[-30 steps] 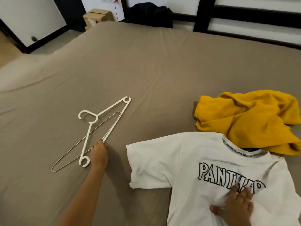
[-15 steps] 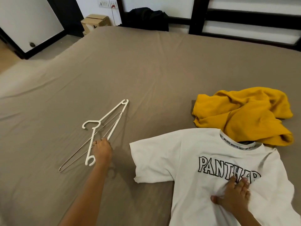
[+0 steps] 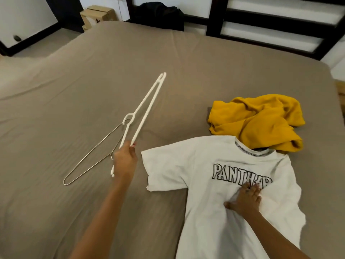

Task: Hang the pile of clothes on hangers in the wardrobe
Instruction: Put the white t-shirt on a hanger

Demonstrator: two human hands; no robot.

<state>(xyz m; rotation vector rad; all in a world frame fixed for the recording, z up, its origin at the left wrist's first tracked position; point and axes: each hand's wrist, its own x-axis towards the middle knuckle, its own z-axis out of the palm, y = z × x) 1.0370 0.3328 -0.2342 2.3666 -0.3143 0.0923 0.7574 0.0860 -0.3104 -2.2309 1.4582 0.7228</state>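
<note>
"As you lean over it, what's the bed (image 3: 93,81) like?"

"Wide, under a taupe fitted sheet with light creases. Past its far edge stand black frame rails (image 3: 216,17) against a white wall. There's also a dark heap of cloth (image 3: 158,14) there, and a cardboard box (image 3: 99,14) by the far left corner."

"And the clothes?"

"The white T-shirt (image 3: 214,212) lies face up near me on the right, lettering showing. The yellow garment (image 3: 261,120) sits crumpled just past its collar, touching it."

"Your hands?"

"My left hand (image 3: 124,161) has its fingers curled round one end of the white plastic hanger (image 3: 147,107), which slants up off the sheet. The wire hanger (image 3: 89,159) lies beside it, one end seemingly caught at the white one's hook. My right hand (image 3: 244,200) rests on the shirt's chest, fingers spread flat."
</note>
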